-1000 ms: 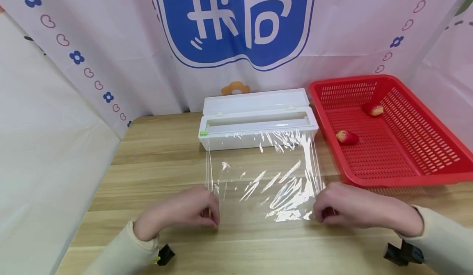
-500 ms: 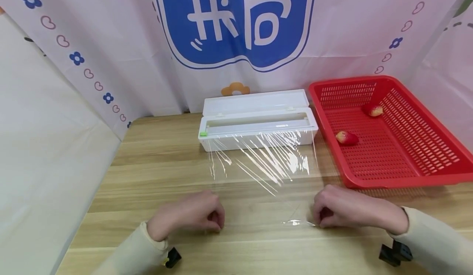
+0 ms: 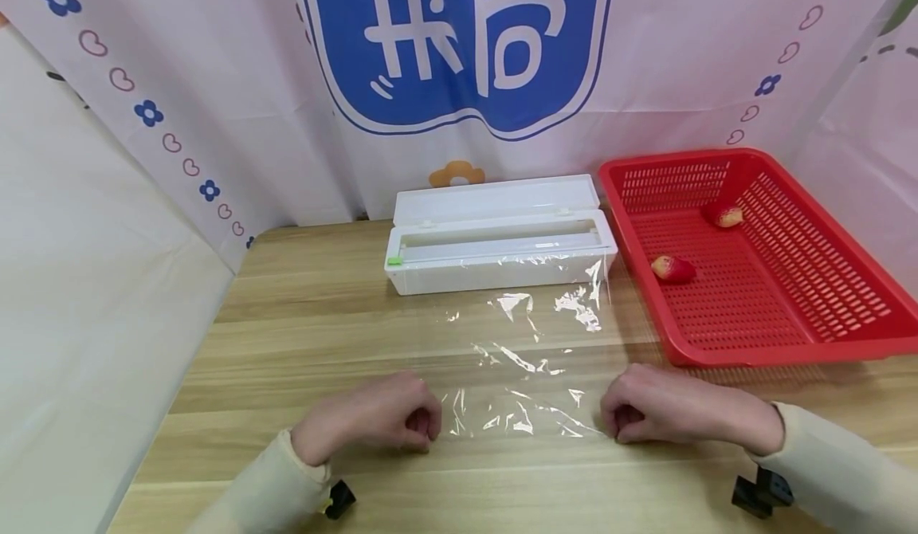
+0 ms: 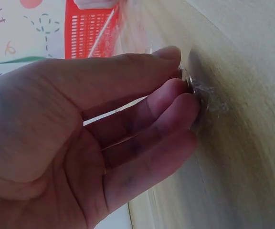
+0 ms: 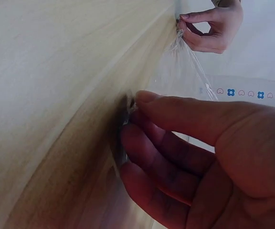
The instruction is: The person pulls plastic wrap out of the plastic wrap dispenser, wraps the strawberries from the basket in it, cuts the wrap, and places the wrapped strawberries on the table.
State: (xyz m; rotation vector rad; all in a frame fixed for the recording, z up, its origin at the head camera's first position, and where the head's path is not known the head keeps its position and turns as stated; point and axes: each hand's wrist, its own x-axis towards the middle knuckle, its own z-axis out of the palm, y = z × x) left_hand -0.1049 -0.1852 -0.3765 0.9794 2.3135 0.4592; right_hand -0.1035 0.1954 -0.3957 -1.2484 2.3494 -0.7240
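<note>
A clear sheet of plastic wrap (image 3: 519, 359) stretches from the front of a white wrap dispenser box (image 3: 466, 275) toward the near side of the wooden table. My left hand (image 3: 380, 414) pinches its near left corner between thumb and fingertips, low over the wood; a crumpled bit of film sticks out past the fingertips in the left wrist view. The near right corner is pinched by my right hand (image 3: 670, 406), also close to the table. The dispenser's lid (image 3: 495, 199) stands raised at the back, and a small green tab (image 3: 394, 261) sits at its left front.
To the right of the dispenser stands a red perforated basket (image 3: 667, 319) holding two red and pale yellow pieces (image 3: 674, 268), whose kind I cannot tell. A printed curtain (image 3: 459, 111) hangs behind the table (image 3: 287, 343), with a plain white sheet at the left.
Both hands have shifted slightly: the left a little rightward and nearer, the right a little leftward. The wrap, taut with bright creases before, now lies slacker and lower.
</note>
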